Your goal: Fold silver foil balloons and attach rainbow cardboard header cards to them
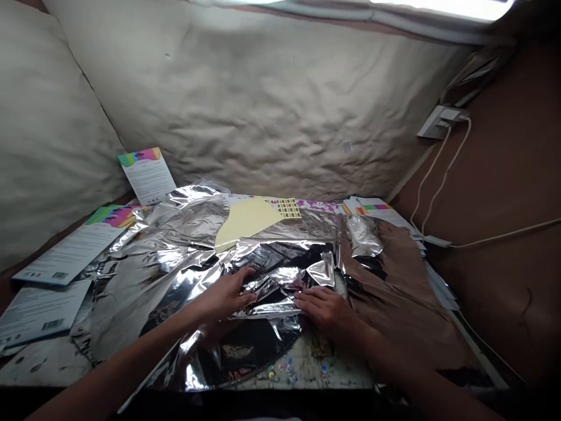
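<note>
Shiny silver foil (280, 278) lies in a creased, folded-looking bundle in the middle of the table, on top of wider silver foil sheets (184, 304). My left hand (230, 295) rests at the bundle's left end, thumb and fingers apart on the foil. At the right end, my right hand (324, 310) has its fingers together over the foil's near edge; its thumb is hidden. Just behind the bundle lies a pale yellow paper sheet (249, 219), beside a small printed yellow label sheet (288, 208).
Printed cards with colourful tops stand and lie at left, one card (149, 177) leaning on the fabric wall (263, 105). More cards (372, 209) are stacked at back right. White cables (432, 193) hang from a power socket (442, 121). Small coloured bits (284, 369) dot the table's front.
</note>
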